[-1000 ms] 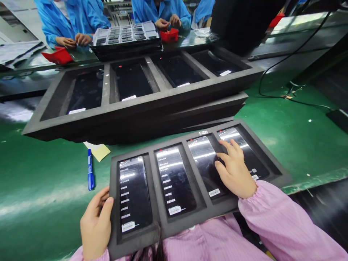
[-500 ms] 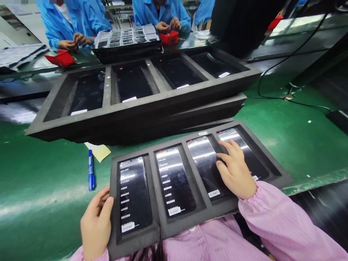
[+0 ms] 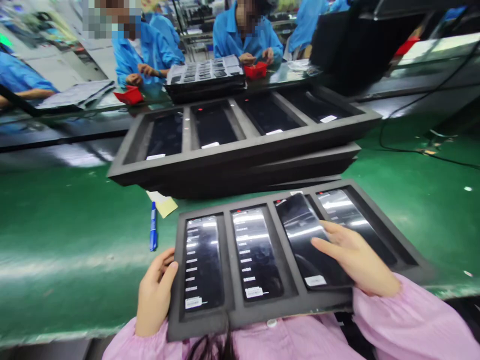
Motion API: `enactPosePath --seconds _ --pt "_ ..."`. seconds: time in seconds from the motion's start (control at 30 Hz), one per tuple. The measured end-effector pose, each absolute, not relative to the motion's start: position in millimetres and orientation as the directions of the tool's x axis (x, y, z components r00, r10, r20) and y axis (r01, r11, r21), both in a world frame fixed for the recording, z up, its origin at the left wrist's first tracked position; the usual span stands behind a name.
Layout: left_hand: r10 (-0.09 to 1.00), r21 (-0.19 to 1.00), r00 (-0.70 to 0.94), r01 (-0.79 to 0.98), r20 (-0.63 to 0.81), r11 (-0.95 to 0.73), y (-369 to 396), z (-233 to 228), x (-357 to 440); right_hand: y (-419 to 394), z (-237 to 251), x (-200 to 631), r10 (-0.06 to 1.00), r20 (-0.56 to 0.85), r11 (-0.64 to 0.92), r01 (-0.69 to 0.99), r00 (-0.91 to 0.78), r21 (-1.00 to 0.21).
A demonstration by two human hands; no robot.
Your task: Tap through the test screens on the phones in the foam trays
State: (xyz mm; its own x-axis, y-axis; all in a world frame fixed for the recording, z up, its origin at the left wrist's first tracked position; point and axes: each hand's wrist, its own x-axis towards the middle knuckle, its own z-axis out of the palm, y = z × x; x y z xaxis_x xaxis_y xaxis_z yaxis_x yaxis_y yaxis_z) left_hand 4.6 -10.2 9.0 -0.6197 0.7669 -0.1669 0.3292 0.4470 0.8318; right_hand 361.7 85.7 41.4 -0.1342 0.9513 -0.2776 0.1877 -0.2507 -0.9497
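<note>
A dark foam tray (image 3: 228, 260) with phones in its slots lies in front of me, close to my body. My left hand (image 3: 155, 287) is closed around the tray's left edge. With thumb on the screen and fingers behind the right side, my right hand (image 3: 356, 255) grips a phone (image 3: 300, 240) tilted up out of the third slot; its screen is dark with a white label low down. Two phones on the left, the first (image 3: 202, 265) and the second (image 3: 258, 265), show lists of text. The rightmost phone (image 3: 360, 225) lies in its slot, partly behind my right hand.
Beyond stands a stack of foam trays (image 3: 240, 155), the top one holding dark phones. A blue marker (image 3: 153, 227) and yellow paper (image 3: 165, 205) lie left on the green table (image 3: 93, 240). Across sit co-workers in blue with red bins (image 3: 256, 70). A cable (image 3: 386, 140) runs at right.
My right hand has gone from touching above the third phone to gripping it, and that phone has tilted up from its slot. My left hand stays on the tray. The camera view has shifted.
</note>
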Motion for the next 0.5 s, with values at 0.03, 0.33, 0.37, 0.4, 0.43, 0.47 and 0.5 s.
enactPosePath --seconds 0.03,0.33,0.37,0.4,0.43,0.47,0.5 --pt "0.783 0.854 -0.606 0.326 -0.142 0.406 -16 14 5 83 48 363 0.957 -0.277 -0.258 0.186 -0.085 -0.948" --pt "0.981 0.994 -0.175 0.056 -0.081 0.092 -29 67 105 33 82 253 0.942 0.024 0.102 0.217 -0.334 -0.971" --pt "0.953 0.990 -0.291 0.082 -0.089 0.117 -26 65 104 30 81 243 0.919 0.091 0.199 0.255 -0.383 -0.946" --pt "0.903 0.978 -0.423 0.144 -0.079 0.154 -25 63 95 29 78 240 0.900 0.154 0.289 0.295 -0.407 -0.911" --pt "0.830 0.954 -0.556 0.224 -0.042 0.198 -24 60 78 31 73 243 0.888 0.203 0.355 0.334 -0.413 -0.873" --pt "0.762 0.928 -0.647 0.280 -0.006 0.245 -24 58 55 35 64 251 0.889 0.249 0.396 0.371 -0.384 -0.840" --pt "0.704 0.909 -0.710 0.306 0.020 0.284 -23 56 28 39 52 264 0.907 0.276 0.396 0.424 -0.317 -0.814"
